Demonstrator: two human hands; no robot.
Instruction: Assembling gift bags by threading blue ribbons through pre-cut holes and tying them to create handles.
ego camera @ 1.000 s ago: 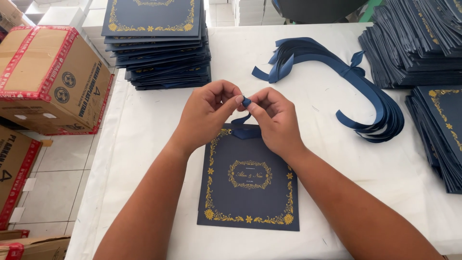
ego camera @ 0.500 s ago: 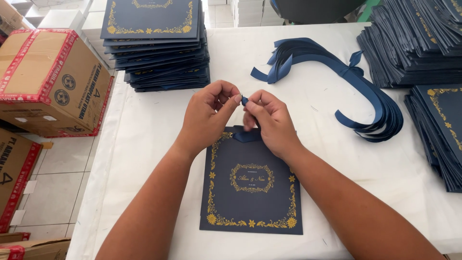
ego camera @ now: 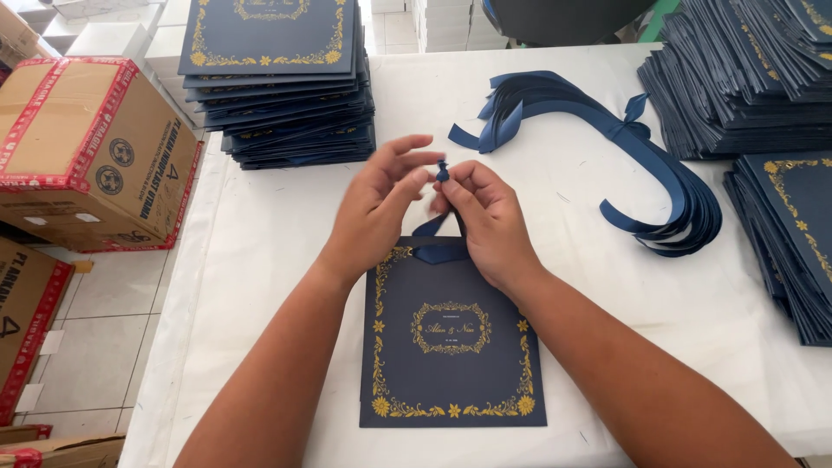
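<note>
Both hands have risen slightly above the card's top edge. Left hand (ego camera: pixel 374 208) and right hand (ego camera: pixel 487 217) pinch a blue ribbon (ego camera: pixel 442 172) over the navy card (ego camera: pixel 452 347) at frame centre; the right hand hides most of the ribbon's knot.

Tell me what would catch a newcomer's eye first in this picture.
Both hands, left hand and right hand, pinch a navy ribbon at the top edge of a dark blue card with gold floral border, centre of the white table. Stacks of matching cards sit behind, loose ribbons to the right.
</note>
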